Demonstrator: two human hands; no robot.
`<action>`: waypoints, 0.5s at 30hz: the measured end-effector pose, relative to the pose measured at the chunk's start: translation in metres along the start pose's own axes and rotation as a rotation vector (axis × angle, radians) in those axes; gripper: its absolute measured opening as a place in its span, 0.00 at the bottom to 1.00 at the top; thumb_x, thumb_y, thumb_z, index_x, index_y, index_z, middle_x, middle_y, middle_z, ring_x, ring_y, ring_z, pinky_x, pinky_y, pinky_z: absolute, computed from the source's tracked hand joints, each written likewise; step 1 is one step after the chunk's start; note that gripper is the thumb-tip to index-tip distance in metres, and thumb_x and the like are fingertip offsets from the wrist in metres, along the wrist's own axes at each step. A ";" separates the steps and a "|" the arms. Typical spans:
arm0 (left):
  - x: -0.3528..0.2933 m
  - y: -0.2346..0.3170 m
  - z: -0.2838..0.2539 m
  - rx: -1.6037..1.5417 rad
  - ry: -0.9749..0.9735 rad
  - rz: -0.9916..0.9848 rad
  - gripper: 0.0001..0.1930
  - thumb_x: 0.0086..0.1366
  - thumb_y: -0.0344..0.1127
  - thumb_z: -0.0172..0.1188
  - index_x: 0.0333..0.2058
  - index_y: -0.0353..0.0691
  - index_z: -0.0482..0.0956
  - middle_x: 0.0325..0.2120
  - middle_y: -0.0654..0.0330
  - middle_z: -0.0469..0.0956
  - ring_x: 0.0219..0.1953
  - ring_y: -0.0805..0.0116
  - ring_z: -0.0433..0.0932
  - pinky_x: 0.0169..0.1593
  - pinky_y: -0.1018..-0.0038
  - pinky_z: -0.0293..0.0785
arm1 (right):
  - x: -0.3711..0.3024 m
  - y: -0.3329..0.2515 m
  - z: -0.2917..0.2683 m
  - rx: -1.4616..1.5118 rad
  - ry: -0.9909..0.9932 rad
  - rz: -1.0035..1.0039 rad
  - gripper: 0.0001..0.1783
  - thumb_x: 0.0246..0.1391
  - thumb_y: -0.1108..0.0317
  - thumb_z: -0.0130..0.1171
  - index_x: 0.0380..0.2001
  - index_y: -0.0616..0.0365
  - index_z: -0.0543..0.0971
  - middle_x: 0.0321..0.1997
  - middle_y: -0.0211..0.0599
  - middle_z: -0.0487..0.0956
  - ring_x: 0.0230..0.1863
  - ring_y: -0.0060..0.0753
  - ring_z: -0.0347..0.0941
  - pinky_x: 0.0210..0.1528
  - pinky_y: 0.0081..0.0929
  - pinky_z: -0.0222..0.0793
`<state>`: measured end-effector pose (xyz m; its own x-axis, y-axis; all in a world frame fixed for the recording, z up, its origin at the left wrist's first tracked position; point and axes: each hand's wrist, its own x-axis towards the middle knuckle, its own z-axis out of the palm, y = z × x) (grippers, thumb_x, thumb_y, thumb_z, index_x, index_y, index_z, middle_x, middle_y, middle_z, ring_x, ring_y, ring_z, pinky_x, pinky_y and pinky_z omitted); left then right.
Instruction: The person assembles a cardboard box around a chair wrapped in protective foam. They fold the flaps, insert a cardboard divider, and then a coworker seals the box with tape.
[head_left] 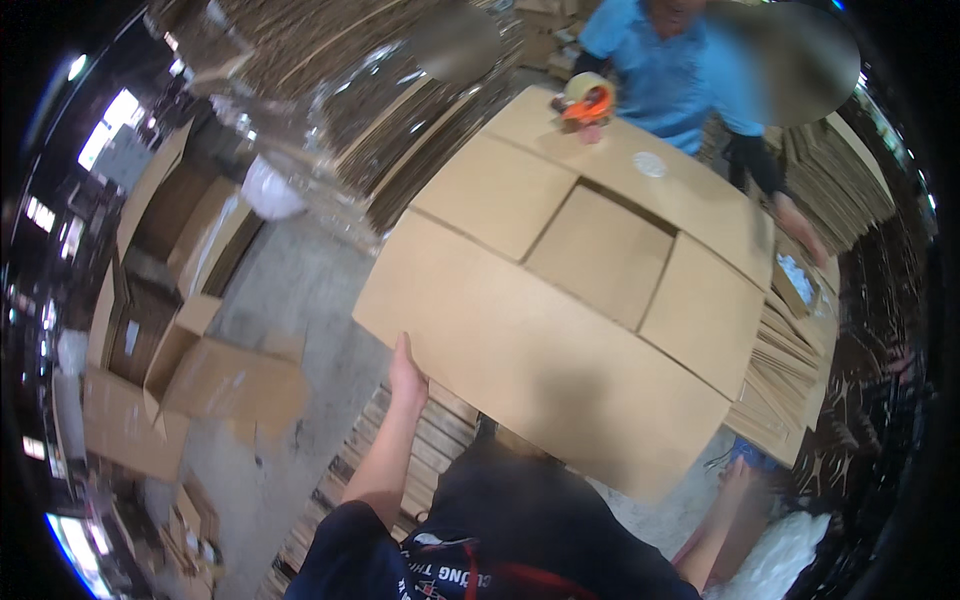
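A large brown cardboard box (530,315) lies in front of me, its flaps folded in and a rectangular gap between them in the middle. My left hand (407,375) is against the near left edge of the box, holding it at the side; some of its fingers are hidden. Off the near right corner is my right hand (737,478), small and blurred, so its fingers are hard to make out. Across the box, a person in a blue shirt (655,75) has one hand by a tape dispenser (588,102) with an orange part. That person's other hand (798,228) reaches down at the right.
Tall stacks of flat cardboard (370,110) stand behind at the left. Opened cartons (190,260) lie on the floor to the left. A wooden pallet (440,440) is beneath me. Cardboard sheets (775,375) and a small box (795,283) with pale contents are at the right.
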<state>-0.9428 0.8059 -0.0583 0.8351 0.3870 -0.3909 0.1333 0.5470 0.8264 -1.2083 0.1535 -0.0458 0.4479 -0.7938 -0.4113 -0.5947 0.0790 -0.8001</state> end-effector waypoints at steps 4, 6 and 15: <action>-0.043 0.038 -0.004 -0.105 -0.061 0.400 0.39 0.89 0.61 0.43 0.74 0.24 0.66 0.75 0.47 0.71 0.76 0.55 0.71 0.76 0.57 0.67 | 0.002 0.057 0.022 -0.050 -0.264 0.316 0.36 0.77 0.48 0.61 0.77 0.58 0.73 0.73 0.54 0.79 0.67 0.52 0.79 0.65 0.47 0.77; -0.034 0.040 0.057 0.014 -0.463 0.553 0.41 0.88 0.60 0.44 0.75 0.23 0.65 0.75 0.45 0.71 0.76 0.52 0.71 0.77 0.55 0.66 | -0.085 0.143 0.005 0.036 -0.238 0.419 0.33 0.77 0.51 0.61 0.77 0.55 0.74 0.70 0.51 0.80 0.63 0.50 0.82 0.60 0.46 0.80; 0.010 0.058 0.279 0.977 -0.521 1.394 0.47 0.78 0.61 0.61 0.84 0.40 0.57 0.86 0.43 0.49 0.87 0.30 0.43 0.82 0.43 0.55 | -0.120 0.137 0.141 -0.618 -0.871 -0.276 0.26 0.72 0.60 0.63 0.70 0.51 0.81 0.57 0.41 0.87 0.49 0.43 0.87 0.42 0.44 0.85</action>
<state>-0.7776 0.6343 0.0988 0.6363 -0.2244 0.7381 -0.6769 -0.6213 0.3946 -1.2490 0.3450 -0.1674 0.7895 -0.0215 -0.6134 -0.5240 -0.5441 -0.6553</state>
